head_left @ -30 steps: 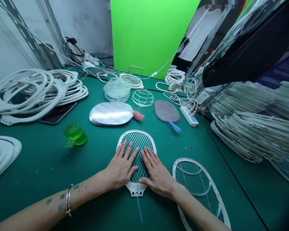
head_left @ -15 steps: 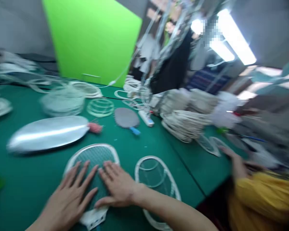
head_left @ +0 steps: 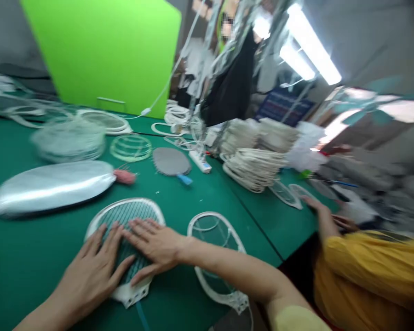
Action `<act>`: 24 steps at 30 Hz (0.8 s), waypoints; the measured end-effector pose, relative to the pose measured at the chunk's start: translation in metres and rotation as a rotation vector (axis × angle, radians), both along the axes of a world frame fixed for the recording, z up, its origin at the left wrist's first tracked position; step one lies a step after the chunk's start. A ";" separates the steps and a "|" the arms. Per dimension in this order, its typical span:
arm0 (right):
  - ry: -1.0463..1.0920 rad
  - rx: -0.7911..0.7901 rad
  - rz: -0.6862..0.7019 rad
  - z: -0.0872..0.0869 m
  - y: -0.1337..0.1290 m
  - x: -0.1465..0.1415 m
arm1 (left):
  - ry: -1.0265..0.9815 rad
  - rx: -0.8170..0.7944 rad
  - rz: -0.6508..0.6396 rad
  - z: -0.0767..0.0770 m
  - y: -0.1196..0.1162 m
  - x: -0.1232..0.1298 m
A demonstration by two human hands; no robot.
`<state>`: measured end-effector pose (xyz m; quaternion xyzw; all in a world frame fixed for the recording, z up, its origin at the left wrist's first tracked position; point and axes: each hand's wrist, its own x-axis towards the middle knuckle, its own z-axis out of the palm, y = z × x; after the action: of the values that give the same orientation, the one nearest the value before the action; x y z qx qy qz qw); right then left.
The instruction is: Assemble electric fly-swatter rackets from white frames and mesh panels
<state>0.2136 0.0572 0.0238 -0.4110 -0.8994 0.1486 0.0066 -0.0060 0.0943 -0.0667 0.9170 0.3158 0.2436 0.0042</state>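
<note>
A white-rimmed racket head with a fine grid (head_left: 133, 207) lies on the green table. My left hand (head_left: 93, 271) rests flat on its left part, fingers spread. Across the right part of the grid lies my right hand (head_left: 155, 246), also flat, its fingertips meeting those of the left. Beneath my right forearm is a second white racket frame (head_left: 205, 287) with loose rings or netting inside. A long silvery iron-shaped object (head_left: 55, 186) with a pink wrapped end (head_left: 124, 176) lies beyond my left hand.
A grey oval pad with a blue tab (head_left: 171, 162), green hoops (head_left: 131, 148) and a power strip (head_left: 200, 161) lie farther back. Stacked white frames (head_left: 255, 168) stand right of them. A person in yellow (head_left: 372, 266) reaches onto the table at right. A green board (head_left: 106, 55) stands behind.
The view has shifted, so most things appear farther left. My right hand has moved left over the grid, closing the gap between the hands' fingertips.
</note>
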 end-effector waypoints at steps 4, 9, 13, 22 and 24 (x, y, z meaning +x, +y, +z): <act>-0.033 -0.122 0.030 -0.020 0.013 0.004 | 0.210 -0.195 0.187 0.030 -0.001 0.009; -0.078 -0.183 0.051 -0.031 0.020 0.002 | 0.097 -0.276 0.040 0.073 -0.028 -0.003; -0.134 -0.194 0.051 -0.024 0.019 0.000 | -0.005 -0.173 -0.185 0.081 -0.082 -0.007; -0.087 -0.249 0.049 -0.020 0.022 0.001 | -0.124 0.026 -0.300 0.061 -0.104 0.006; -0.085 -0.297 0.066 -0.018 0.024 0.002 | -0.140 0.013 -0.303 0.063 -0.104 0.008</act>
<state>0.2158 0.0809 0.0058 -0.3838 -0.8799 0.2626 -0.0975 0.0016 -0.0099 -0.0036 0.9350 0.1711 0.3055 0.0571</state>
